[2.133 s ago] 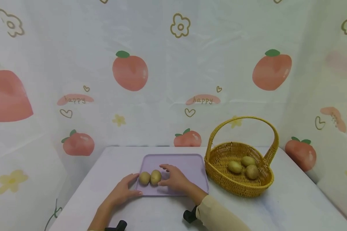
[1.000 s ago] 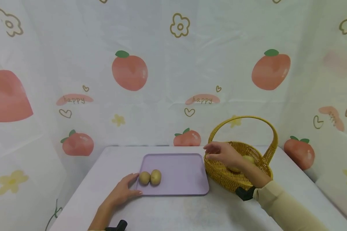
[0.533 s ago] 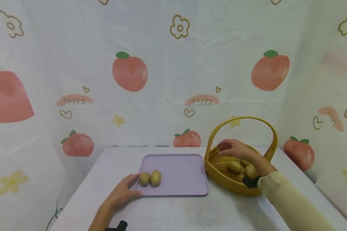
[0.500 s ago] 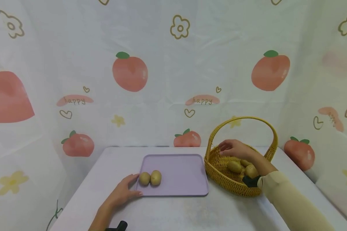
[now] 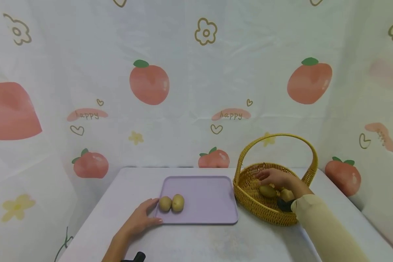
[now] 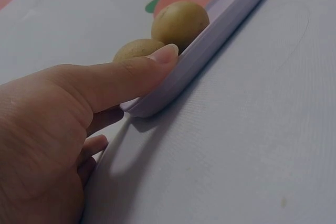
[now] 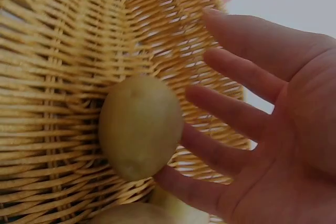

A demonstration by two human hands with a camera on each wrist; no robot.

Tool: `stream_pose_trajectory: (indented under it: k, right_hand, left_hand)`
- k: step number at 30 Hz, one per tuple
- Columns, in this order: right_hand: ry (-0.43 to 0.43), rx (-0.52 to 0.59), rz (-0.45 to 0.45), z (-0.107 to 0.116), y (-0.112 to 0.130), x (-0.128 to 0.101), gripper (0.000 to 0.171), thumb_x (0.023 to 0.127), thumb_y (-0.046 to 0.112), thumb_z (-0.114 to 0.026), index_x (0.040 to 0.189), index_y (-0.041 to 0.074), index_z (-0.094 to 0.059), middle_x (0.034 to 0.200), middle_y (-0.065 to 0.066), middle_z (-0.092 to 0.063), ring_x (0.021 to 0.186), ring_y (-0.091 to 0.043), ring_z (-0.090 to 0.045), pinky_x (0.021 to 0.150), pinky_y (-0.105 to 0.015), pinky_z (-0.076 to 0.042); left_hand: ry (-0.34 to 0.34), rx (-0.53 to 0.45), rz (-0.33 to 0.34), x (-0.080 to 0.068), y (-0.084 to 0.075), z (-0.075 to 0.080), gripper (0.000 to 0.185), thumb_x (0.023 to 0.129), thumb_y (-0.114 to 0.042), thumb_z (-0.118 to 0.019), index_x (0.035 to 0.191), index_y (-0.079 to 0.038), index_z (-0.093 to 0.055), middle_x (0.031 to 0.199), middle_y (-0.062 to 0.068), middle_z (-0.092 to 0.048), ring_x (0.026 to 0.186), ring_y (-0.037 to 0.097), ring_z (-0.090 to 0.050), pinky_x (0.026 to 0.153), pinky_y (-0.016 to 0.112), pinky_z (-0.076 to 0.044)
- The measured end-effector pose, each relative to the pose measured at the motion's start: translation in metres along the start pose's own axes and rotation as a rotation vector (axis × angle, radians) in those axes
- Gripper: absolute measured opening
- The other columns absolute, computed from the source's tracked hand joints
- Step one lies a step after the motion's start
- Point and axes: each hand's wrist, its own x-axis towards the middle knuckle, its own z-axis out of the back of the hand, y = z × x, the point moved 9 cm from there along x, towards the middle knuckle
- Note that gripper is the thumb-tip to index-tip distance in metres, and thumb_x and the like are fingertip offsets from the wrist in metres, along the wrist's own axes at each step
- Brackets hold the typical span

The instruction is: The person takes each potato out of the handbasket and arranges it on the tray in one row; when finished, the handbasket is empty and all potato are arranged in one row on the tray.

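On the lilac tray [image 5: 206, 203], two potatoes sit side by side near the left edge, the left potato [image 5: 165, 203] and the right potato [image 5: 178, 203]. My left hand [image 5: 141, 217] holds the tray's near-left corner, its thumb along the front rim and the fingers at the left side. Inside the wicker basket [image 5: 265, 214], my right hand [image 5: 276, 178] reaches down with fingers spread, palm towards the potatoes. One potato [image 7: 140, 128] lies close by its fingertips in the right wrist view; another potato [image 5: 286, 195] is partly covered by the wrist, and a third shows only in part.
The basket's tall arched handle [image 5: 278, 134] rises over the right forearm. The basket stands just right of the tray on a white-covered table [image 5: 196, 243]. A fruit-printed curtain [image 5: 183, 145] closes off the back and sides.
My right hand has left the potatoes on the tray, swung right over the basket, and sunk lower into it. The left hand and both tray potatoes stay in place.
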Motion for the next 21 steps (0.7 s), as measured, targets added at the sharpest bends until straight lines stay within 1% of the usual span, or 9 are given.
stream_pose_trajectory:
  k: [2, 4, 7, 10, 12, 16, 19, 21]
  right_hand:
    - [0.014, 0.017, -0.037, -0.003, -0.008, 0.000, 0.044, 0.092, 0.012, -0.065, 0.131, -0.007, -0.054, 0.132, -0.025, -0.053, 0.119, -0.043, -0.050, 0.088, -0.057, -0.049]
    - [0.022, 0.029, -0.071, -0.004, -0.014, 0.000, 0.043, 0.089, 0.006, -0.064, 0.129, -0.006, -0.056, 0.130, -0.023, -0.055, 0.115, -0.037, -0.053, 0.085, -0.051, -0.051]
    - [0.037, -0.019, -0.081, -0.007, -0.016, 0.001, 0.048, 0.079, -0.003, -0.062, 0.127, -0.005, -0.058, 0.120, -0.020, -0.058, 0.100, -0.030, -0.056, 0.076, -0.040, -0.052]
    - [0.047, -0.086, -0.091, -0.010, -0.014, 0.001, 0.054, 0.071, -0.005, -0.063, 0.125, -0.003, -0.060, 0.110, -0.016, -0.057, 0.086, -0.025, -0.052, 0.069, -0.035, -0.047]
    - [0.049, -0.125, -0.101, -0.010, -0.013, 0.000, 0.053, 0.071, -0.005, -0.064, 0.123, -0.001, -0.062, 0.105, -0.014, -0.055, 0.079, -0.024, -0.050, 0.066, -0.034, -0.045]
    - [0.041, -0.150, -0.100, -0.009, -0.012, -0.002, 0.049, 0.072, -0.006, -0.065, 0.120, -0.001, -0.062, 0.104, -0.016, -0.054, 0.078, -0.025, -0.050, 0.065, -0.035, -0.046]
    - [0.023, -0.166, -0.080, -0.008, -0.011, -0.001, 0.047, 0.072, -0.006, -0.067, 0.119, -0.001, -0.063, 0.104, -0.016, -0.055, 0.078, -0.024, -0.051, 0.063, -0.035, -0.047]
    - [-0.004, -0.191, -0.049, -0.006, -0.009, 0.001, 0.047, 0.072, -0.005, -0.068, 0.119, 0.001, -0.064, 0.105, -0.016, -0.056, 0.079, -0.023, -0.051, 0.062, -0.033, -0.047]
  left_hand:
    - [0.000, -0.001, -0.001, 0.000, -0.001, 0.000, 0.084, 0.071, -0.034, -0.085, 0.140, -0.003, -0.050, 0.144, 0.027, -0.041, 0.136, 0.048, -0.031, 0.112, 0.062, -0.018]
    - [-0.002, -0.003, -0.002, 0.000, -0.001, 0.000, 0.084, 0.070, -0.034, -0.085, 0.140, -0.003, -0.050, 0.144, 0.027, -0.042, 0.136, 0.048, -0.031, 0.112, 0.061, -0.018]
    - [-0.004, 0.000, -0.004, 0.000, -0.001, 0.001, 0.084, 0.070, -0.034, -0.086, 0.140, -0.003, -0.050, 0.144, 0.027, -0.042, 0.136, 0.048, -0.031, 0.112, 0.061, -0.019]
    - [-0.007, 0.000, -0.007, 0.000, -0.002, 0.001, 0.084, 0.070, -0.033, -0.086, 0.140, -0.003, -0.050, 0.144, 0.027, -0.042, 0.136, 0.048, -0.031, 0.112, 0.061, -0.019]
    - [-0.007, 0.002, -0.007, 0.000, -0.001, 0.001, 0.084, 0.070, -0.034, -0.086, 0.140, -0.003, -0.050, 0.144, 0.028, -0.042, 0.136, 0.048, -0.031, 0.112, 0.061, -0.019]
    - [-0.005, 0.002, -0.009, 0.000, -0.002, 0.001, 0.084, 0.070, -0.034, -0.086, 0.140, -0.003, -0.050, 0.144, 0.028, -0.041, 0.136, 0.048, -0.031, 0.112, 0.062, -0.018]
    - [-0.003, 0.003, -0.008, 0.001, -0.001, 0.001, 0.085, 0.070, -0.034, -0.086, 0.140, -0.003, -0.050, 0.144, 0.028, -0.042, 0.136, 0.048, -0.031, 0.112, 0.062, -0.018]
    - [-0.001, 0.003, -0.007, 0.001, 0.000, 0.000, 0.085, 0.070, -0.034, -0.086, 0.140, -0.003, -0.050, 0.144, 0.028, -0.041, 0.136, 0.048, -0.031, 0.112, 0.062, -0.018]
